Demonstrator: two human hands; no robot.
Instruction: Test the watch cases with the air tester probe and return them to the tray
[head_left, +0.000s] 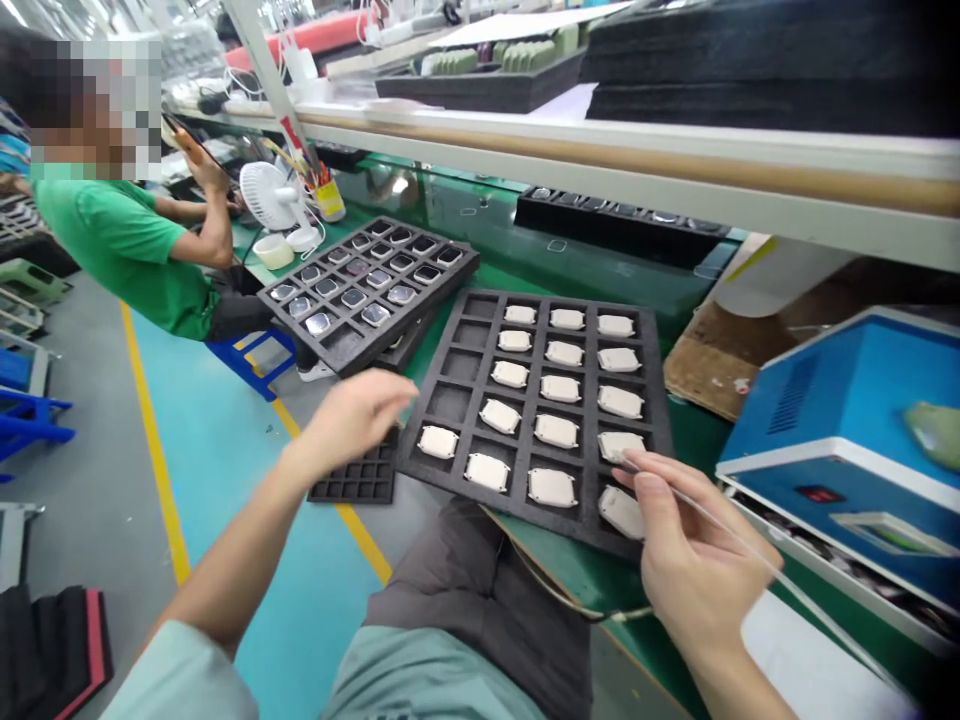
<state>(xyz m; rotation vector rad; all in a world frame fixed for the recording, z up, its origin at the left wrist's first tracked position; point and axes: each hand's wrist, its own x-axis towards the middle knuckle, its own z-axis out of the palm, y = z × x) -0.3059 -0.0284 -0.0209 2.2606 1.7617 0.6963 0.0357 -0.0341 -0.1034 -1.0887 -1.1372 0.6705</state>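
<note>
My left hand hovers with its fingers loosely curled and nothing in it, just left of a black foam tray. That tray holds several off-white square parts in its pockets; its left column is mostly bare. My right hand pinches a thin clear tube whose tip rests at the tray's right column. A second black tray with shiny glass-faced parts lies tilted to the upper left.
A blue and white machine stands at the right. A raised shelf carries more black trays. A small white fan and a person in a green shirt are at the left. A small grid tray lies below my left hand.
</note>
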